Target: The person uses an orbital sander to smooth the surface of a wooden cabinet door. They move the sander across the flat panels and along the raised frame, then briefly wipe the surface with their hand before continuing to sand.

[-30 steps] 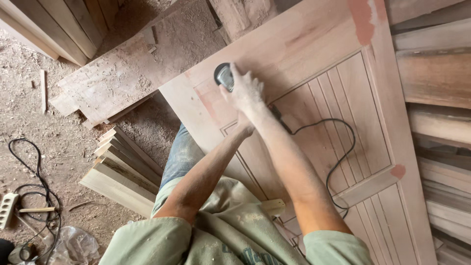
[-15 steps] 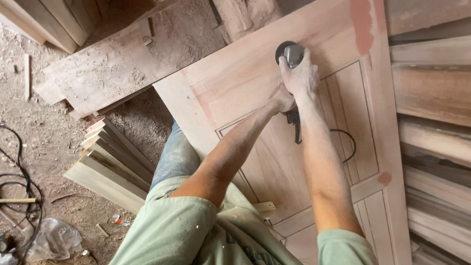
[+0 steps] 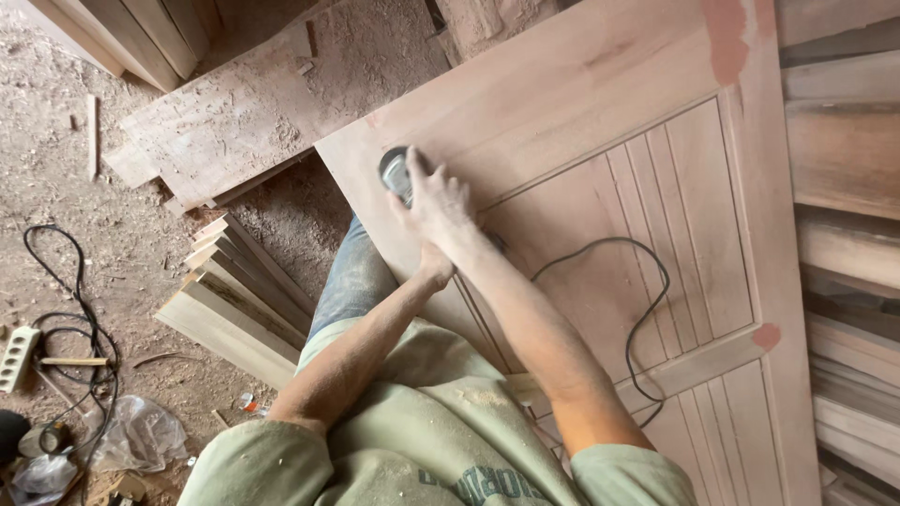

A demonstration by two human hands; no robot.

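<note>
A pale wooden panelled door lies flat in front of me. A small round grey power sander rests on the door's frame near its left edge. My right hand presses down on top of the sander. My left hand reaches in under the right wrist and grips the tool's dark body; its fingers are mostly hidden. The sander's black cord loops across the grooved panel towards my body.
Cut planks are stacked on the dusty floor left of my leg. A wide dusty board lies beyond them. A black cable, a power strip and a plastic bag lie at the left. Stacked timber lines the right.
The sander and both hands have slid from the door's upper middle back to its left edge. The cord loop has followed along.
</note>
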